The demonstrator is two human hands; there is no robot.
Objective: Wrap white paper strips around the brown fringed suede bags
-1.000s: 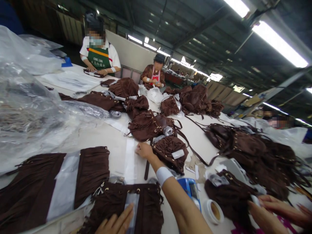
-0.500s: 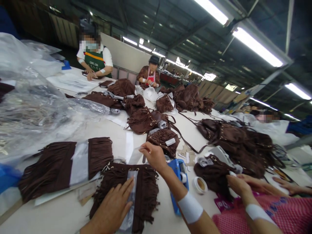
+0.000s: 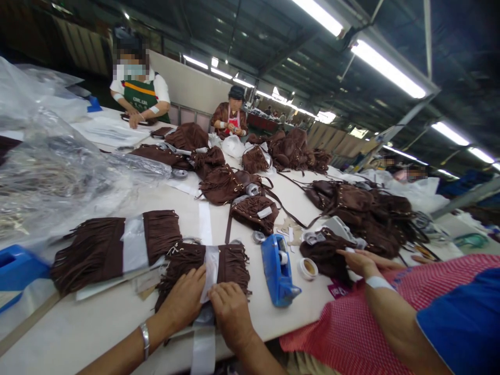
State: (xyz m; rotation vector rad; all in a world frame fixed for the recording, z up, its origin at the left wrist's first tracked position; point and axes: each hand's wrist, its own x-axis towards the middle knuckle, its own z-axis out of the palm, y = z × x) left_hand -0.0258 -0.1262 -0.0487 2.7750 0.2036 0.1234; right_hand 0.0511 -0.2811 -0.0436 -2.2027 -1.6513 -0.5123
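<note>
A brown fringed suede piece (image 3: 230, 263) lies at the table's near edge with a white strip (image 3: 211, 265) running over its middle and down past the edge. My left hand (image 3: 183, 299) lies flat on the fringe, fingertips against the strip's left side. My right hand (image 3: 231, 312) rests beside it with bent fingers pressed on the strip's lower part. A silver bangle (image 3: 145, 337) circles my left wrist.
A second fringed piece (image 3: 156, 237) with a grey band lies to the left. A blue tape dispenser (image 3: 278, 271) and a tape roll (image 3: 308, 268) sit to the right. A co-worker's hand (image 3: 357, 260) works on brown bags (image 3: 367, 208). Plastic bags (image 3: 50, 166) pile up at left.
My right hand has pulled back from the far side of the piece to the near edge, laying the white strip over the fringe. My left hand stayed on the piece.
</note>
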